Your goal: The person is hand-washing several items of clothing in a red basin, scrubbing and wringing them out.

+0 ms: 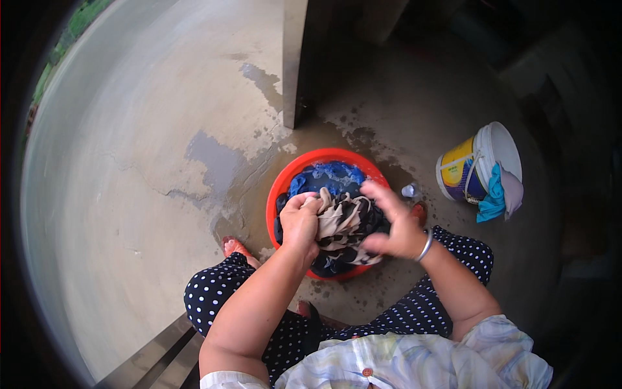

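A red basin [273, 201] stands on the floor between my feet, holding soapy water and wet clothes. My left hand [300, 223] is closed on a beige and black patterned cloth [340, 220], gripping its left side above the basin. On the other side of the cloth, my right hand [400, 227] has its thumb and fingers spread, slightly blurred, with nothing gripped. A metal bangle [426, 245] circles that wrist. Dark blue fabric [298, 185] and suds [330, 172] show at the far side of the basin. Part of the clothes is hidden under the patterned cloth.
A white bucket [507, 148] with a yellow and purple label lies tilted at the right, with blue cloth [492, 198] hanging from its mouth. A small clear cup-like object [409, 190] sits beside the basin. A post [291, 71] rises beyond it. Wet patches mark the concrete floor [142, 162].
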The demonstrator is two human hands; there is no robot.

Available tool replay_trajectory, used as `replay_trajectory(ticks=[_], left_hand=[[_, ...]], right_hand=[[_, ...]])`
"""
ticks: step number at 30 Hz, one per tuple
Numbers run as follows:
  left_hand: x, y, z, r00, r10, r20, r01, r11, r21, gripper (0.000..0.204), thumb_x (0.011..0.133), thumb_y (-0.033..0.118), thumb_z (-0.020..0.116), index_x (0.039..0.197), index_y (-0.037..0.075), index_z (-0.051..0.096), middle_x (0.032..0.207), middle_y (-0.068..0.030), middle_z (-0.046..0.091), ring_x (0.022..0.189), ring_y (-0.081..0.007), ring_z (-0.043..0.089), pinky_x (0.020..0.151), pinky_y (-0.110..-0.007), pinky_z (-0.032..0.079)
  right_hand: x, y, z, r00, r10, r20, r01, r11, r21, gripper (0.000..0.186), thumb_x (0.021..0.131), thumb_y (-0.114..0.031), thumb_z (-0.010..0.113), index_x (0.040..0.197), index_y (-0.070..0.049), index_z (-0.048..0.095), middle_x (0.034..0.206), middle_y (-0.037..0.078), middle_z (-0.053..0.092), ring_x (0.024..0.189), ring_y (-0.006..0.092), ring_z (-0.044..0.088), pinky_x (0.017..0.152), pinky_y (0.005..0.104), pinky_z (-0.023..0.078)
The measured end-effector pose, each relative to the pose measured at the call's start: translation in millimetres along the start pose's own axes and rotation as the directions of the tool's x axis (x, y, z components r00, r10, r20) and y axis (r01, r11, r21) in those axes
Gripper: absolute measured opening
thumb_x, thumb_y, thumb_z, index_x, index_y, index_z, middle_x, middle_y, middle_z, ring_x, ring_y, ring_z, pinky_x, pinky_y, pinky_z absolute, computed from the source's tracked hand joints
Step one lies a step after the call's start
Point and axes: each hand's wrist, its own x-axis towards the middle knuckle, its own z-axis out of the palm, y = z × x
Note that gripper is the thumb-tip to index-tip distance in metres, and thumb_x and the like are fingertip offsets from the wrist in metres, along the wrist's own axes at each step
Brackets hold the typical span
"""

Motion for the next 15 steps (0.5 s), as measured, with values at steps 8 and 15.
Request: replay_trajectory(ticks=[8, 15], left_hand=[[-16, -3, 10, 0.915, -0.203, 0.349, 0.138, 0.97, 0.202, 0.011, 0.083, 0.006, 0.054, 0.094, 0.003, 0.053, 0.085, -0.0072, 0.059, 0.078, -0.0165, 0.059, 0.069, -0.031, 0.051], [-2, 17, 10, 0.958, -0.005, 0.285, -0.081, 0.954, 0.288, 0.018, 0.08, 0.019, 0.056, 0.096, 0.01, 0.058, 0.088, -0.0002, 0.06, 0.082, -0.0098, 0.054, 0.074, -0.027, 0.038]], right_hand=[[3, 1, 6, 0.918, 0.262, 0.299, -0.192, 0.95, -0.245, 0.071, 0.055, -0.032, 0.08, 0.11, 0.002, 0.051, 0.097, 0.019, 0.053, 0.09, 0.0323, 0.054, 0.08, 0.0359, 0.044], [-26, 13, -94, 0.811, 0.565, 0.152, -0.549, 0.645, 0.532, 0.042, 0.061, 0.0, 0.066, 0.102, 0.007, 0.055, 0.09, 0.01, 0.064, 0.079, 0.0143, 0.06, 0.071, 0.0261, 0.048]])
